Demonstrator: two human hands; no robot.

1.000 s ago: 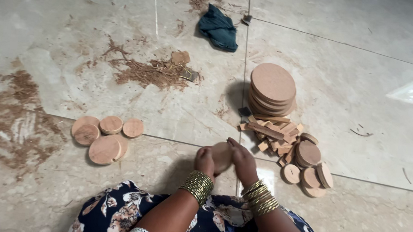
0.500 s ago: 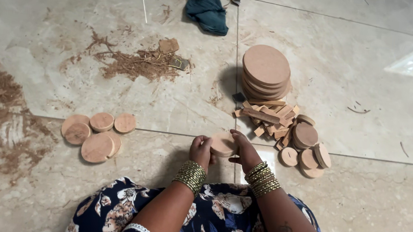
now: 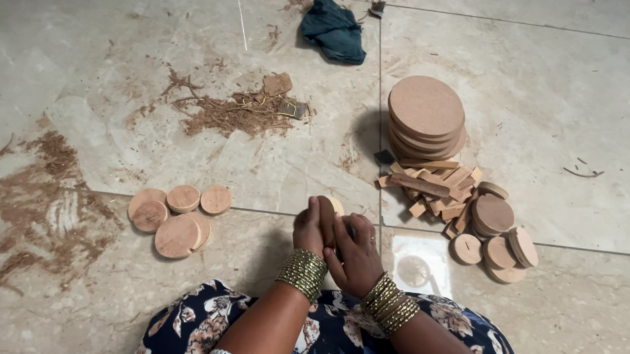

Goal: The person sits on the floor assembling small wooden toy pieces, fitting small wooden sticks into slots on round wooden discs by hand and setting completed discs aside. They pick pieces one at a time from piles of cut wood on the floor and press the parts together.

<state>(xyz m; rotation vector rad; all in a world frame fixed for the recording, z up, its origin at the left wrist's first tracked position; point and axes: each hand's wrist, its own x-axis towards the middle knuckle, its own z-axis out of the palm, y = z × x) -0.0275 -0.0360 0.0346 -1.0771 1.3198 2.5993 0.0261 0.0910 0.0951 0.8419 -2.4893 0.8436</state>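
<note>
**Mostly Hidden: A Small Disc Pinched Between Two Hands**

Plainly, we are holding a small wooden disc (image 3: 329,213) on edge just above the floor, right over the grout line (image 3: 268,212) that runs across the tiles. Our left hand (image 3: 310,232) and right hand (image 3: 354,252) are pressed together around it, both closed on the piece, so only its upper edge shows above the fingers.

We judge the disc light, stiff and dry, likely cut from pressed board like its neighbours. It should not bend or crack under finger pressure, but its smooth faces could slip, so the rim is the safest place to grip, with thumbs bracing the flat sides.

Left of the grout line's middle lies a cluster of small discs (image 3: 178,215); to the right sit a stack of large discs (image 3: 425,117), a heap of wooden strips (image 3: 429,189) and more small rounds (image 3: 499,234). Beyond, we see shavings (image 3: 234,111) and a dark cloth (image 3: 333,29).

Much stays unclear: the disc's lower half, its thickness, and whether anything else is held against it. A pale square sheet (image 3: 420,264) beside our right wrist bears a faint round mark we cannot make out.
</note>
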